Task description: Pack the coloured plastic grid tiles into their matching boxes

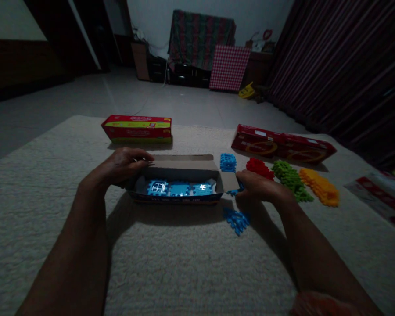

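Note:
An open cardboard box (181, 169) lies on the pale carpet (184, 263) in front of me, with several blue plastic pieces (179, 188) inside. My left hand (123, 164) rests on the box's left end, fingers curled over its lid edge. My right hand (255, 186) is at the box's right end flap, fingers closed on a small blue piece (233, 192). A loose blue piece (237, 219) lies on the carpet just below that hand.
A blue block (228, 161), a red pile (259, 168), a green pile (291, 180) and an orange pile (320, 186) sit right of the box. A red box (137, 128) lies behind, a long red box (283, 147) at right. Dark curtain at far right.

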Tool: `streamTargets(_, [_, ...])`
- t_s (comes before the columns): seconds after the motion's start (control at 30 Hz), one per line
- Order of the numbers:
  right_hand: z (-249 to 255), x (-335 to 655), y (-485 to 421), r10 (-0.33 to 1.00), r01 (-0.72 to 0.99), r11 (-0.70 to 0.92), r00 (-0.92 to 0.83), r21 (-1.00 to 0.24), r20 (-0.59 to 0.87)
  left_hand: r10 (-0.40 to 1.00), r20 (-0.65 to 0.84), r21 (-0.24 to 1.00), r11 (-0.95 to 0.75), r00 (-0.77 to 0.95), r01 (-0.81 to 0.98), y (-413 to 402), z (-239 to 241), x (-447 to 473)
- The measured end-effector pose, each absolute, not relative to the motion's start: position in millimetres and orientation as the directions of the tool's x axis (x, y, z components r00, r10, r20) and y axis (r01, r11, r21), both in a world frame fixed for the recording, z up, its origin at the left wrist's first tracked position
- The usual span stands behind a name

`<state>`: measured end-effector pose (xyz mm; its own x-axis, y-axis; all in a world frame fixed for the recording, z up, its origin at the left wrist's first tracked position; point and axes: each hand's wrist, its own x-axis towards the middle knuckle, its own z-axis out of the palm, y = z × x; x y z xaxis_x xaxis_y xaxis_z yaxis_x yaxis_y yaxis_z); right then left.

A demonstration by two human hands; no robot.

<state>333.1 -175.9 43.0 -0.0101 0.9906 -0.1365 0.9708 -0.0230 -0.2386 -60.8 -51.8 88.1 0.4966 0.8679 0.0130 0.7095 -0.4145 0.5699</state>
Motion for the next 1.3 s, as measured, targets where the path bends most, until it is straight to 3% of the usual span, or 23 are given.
streamTargets(0.07, [52.2, 345.7, -174.1, 0.993, 0.981, 0.016, -0.038, -0.193, -0.111, 0.869, 0.024, 0.583, -0.414, 0.494, 0.7, -50.1, 85.0, -62.2])
streamTargets(0.17, [73.5, 359.7, -174.7, 0.994, 0.989, 0.046, -0.032, -0.142, 0.1, 0.871, 0.058, 0.593, -0.423, 0.488, 0.685, -47.8, 80.5, -63.2])
streamTargets(0.33, [114.7, 323.6, -179.9, 0.925, 0.933, 0.287, -0.212, -0.217, 0.315, 0.869, 0.078, 0.612, -0.429, 0.489, 0.664, -48.3, 80.0, -62.4])
streamTargets(0.4, [124.2, 291.1, -180.0, 0.913, 0.899, 0.358, -0.28, -0.252, 0.297, 0.871, 0.069, 0.615, -0.42, 0.486, 0.667, -49.1, 81.2, -62.0])
streamTargets(0.57, [125.2, 221.4, -173.1, 0.9, 0.852, 0.432, -0.43, -0.296, 0.077, 0.866, 0.064, 0.616, -0.425, 0.496, 0.663, -49.9, 82.2, -61.3])
streamTargets(0.8, [117.7, 197.8, -165.7, 0.89, 0.859, 0.434, -0.456, -0.271, -0.022, 0.859, 0.095, 0.591, -0.455, 0.503, 0.666, -49.1, 80.8, -62.5])
streamTargets(0.97, [112.2, 199.0, -164.4, 0.888, 0.848, 0.445, -0.459, -0.286, 0.021, 0.852, 0.087, 0.576, -0.466, 0.517, 0.671, -48.9, 81.6, -62.9])
streamTargets(1.1, [111.0, 213.0, -164.8, 0.884, 0.821, 0.468, -0.439, -0.327, 0.161, 0.848, 0.088, 0.583, -0.469, 0.523, 0.663, -48.5, 81.0, -63.4])
streamTargets(1.3, [114.2, 274.6, -160.9, 0.913, 0.883, 0.332, -0.213, -0.331, 0.347, 0.856, 0.079, 0.582, -0.456, 0.511, 0.673, -51.3, 85.2, -60.3])
